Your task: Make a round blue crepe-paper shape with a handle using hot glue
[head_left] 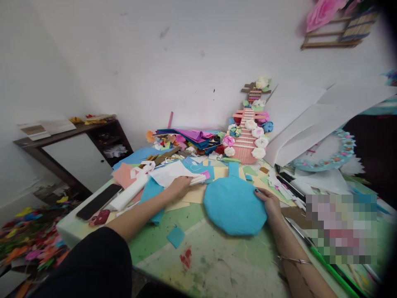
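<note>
A blue round paper shape (233, 205) with a narrow neck lies flat on the green table (217, 260). My right hand (270, 203) rests on its right edge, fingers curled over the rim. My left hand (180, 185) reaches forward to the left of the shape, fingers closed on a small stack of white paper strips (198, 179). White sheets and blue and pink papers lie under and around that hand.
A paper guitar with flowers (248, 136) stands against the wall, beside a pile of coloured paper (189, 138). A black phone (99, 201) and a white roll (128, 192) lie at left. A green pen (331, 271) lies at right. A dark cabinet (74, 153) stands left.
</note>
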A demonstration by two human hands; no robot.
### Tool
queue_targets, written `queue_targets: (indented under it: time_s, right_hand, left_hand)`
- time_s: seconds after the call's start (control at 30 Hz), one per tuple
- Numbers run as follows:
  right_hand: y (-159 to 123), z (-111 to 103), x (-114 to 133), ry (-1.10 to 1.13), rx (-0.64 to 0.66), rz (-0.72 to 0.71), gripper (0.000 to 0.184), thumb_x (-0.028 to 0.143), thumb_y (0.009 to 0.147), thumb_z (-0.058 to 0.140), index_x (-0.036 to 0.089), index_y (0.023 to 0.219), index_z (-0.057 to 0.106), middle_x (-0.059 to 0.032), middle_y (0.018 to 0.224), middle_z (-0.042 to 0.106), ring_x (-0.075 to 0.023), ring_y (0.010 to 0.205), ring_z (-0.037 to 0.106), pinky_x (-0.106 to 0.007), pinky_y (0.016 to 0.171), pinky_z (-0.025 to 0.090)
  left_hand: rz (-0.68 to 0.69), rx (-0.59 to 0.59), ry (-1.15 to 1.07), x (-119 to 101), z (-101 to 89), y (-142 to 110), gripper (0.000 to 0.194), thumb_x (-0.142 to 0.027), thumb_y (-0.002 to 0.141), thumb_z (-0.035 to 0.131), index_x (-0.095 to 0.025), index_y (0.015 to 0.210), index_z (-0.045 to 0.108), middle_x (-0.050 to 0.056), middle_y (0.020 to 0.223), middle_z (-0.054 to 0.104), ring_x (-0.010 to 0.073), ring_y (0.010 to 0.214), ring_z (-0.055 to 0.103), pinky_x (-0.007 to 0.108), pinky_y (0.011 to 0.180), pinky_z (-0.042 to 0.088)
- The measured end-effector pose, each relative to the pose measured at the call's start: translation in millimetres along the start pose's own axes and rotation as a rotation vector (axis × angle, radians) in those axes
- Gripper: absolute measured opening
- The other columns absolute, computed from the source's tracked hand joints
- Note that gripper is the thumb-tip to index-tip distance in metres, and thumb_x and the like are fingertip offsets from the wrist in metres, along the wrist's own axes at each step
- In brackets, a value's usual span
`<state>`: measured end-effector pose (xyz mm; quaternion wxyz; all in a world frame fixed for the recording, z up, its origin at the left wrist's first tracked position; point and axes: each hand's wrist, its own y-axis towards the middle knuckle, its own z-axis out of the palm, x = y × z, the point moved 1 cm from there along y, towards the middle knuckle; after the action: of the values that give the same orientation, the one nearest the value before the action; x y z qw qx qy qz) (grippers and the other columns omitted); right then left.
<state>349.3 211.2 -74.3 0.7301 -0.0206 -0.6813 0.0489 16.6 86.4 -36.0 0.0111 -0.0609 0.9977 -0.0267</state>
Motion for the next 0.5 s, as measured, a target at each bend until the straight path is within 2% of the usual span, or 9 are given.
queue_targets:
  time_s: [0.17, 0.27, 0.4, 0.5]
  right_hand:
    - [-0.7, 0.7, -0.4, 0.005, 0.008, 0.013, 0.039, 0.037, 0.044, 0.078, 0.017, 0.077, 0.072, -0.0041, 0.071, 0.070, -0.0236, 0.069, 0.063, -0.032, 0.061, 0.047]
    - [-0.9, 0.4, -1.4, 0.023, 0.008, 0.032, 0.039, 0.036, 0.044, 0.079, 0.017, 0.078, 0.072, -0.0034, 0.071, 0.070, -0.0222, 0.068, 0.062, -0.031, 0.061, 0.047]
    - [-1.3, 0.6, -1.6, 0.048, 0.010, 0.051, 0.040, 0.035, 0.043, 0.079, 0.017, 0.078, 0.071, -0.0030, 0.070, 0.070, -0.0207, 0.064, 0.061, -0.031, 0.060, 0.046]
    - [-1.2, 0.8, -1.0, 0.060, 0.013, 0.062, 0.040, 0.034, 0.042, 0.080, 0.017, 0.078, 0.071, -0.0023, 0.069, 0.070, -0.0190, 0.062, 0.060, -0.030, 0.059, 0.045]
  left_hand:
    - [0.001, -0.041, -0.055, -13.8, -9.9, 0.9, 0.043, -0.037, 0.091, 0.052, -0.016, 0.128, 0.048, 0.011, 0.119, 0.058, 0.0223, 0.104, 0.058, 0.045, 0.090, 0.048]
    - [-0.013, -0.036, -0.071, -16.0, -15.2, 1.3, 0.039, -0.036, 0.091, 0.052, -0.016, 0.124, 0.051, 0.011, 0.120, 0.057, 0.0226, 0.106, 0.057, 0.046, 0.092, 0.047]
    - [-0.058, 0.002, -0.103, -2.4, -19.2, 5.0, 0.035, -0.037, 0.089, 0.055, -0.015, 0.115, 0.057, 0.011, 0.120, 0.058, 0.0239, 0.110, 0.055, 0.049, 0.096, 0.044]
    - [-0.063, 0.011, -0.186, 21.5, -28.8, 11.2, 0.042, -0.043, 0.085, 0.059, -0.014, 0.116, 0.057, 0.011, 0.120, 0.059, 0.0244, 0.111, 0.056, 0.049, 0.096, 0.043]
